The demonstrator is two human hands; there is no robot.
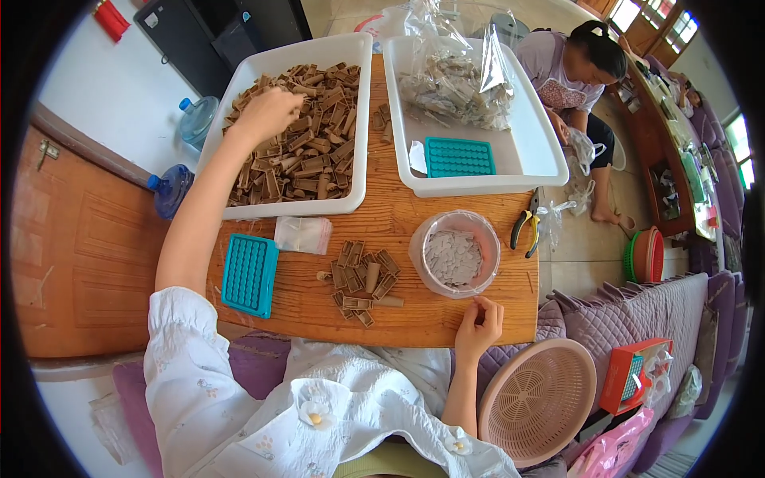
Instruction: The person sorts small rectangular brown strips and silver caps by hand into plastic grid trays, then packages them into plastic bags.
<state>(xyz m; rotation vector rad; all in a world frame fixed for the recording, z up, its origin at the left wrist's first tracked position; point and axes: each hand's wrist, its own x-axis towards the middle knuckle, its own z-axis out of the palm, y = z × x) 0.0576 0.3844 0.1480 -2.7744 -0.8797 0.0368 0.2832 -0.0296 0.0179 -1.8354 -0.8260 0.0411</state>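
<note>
My left hand (pixel 273 116) reaches over the brown half-tube pieces (pixel 315 147) heaped in a white tub (pixel 362 119). Its fingers are curled together at the pile, and what they hold, if anything, is hidden. At the table's front edge rests my right hand (pixel 480 325), fingers bent in toward the thumb; I cannot make out anything in them. Just beyond it stands a round tub (pixel 416 256) of flat grey-white chips (pixel 453 258). Between my arms lies a small heap of the same brown pieces (pixel 370 277). A teal ridged tray (pixel 249 275) sits beside my left forearm.
A clear plastic packet (pixel 303 236) lies near the teal tray. Pliers (pixel 525 225) are at the table's right edge. A second white tub (pixel 522 185) holds a bagged heap and another teal tray (pixel 460 157). A pink basket (pixel 538 402) is at right; another person (pixel 570 76) sits beyond.
</note>
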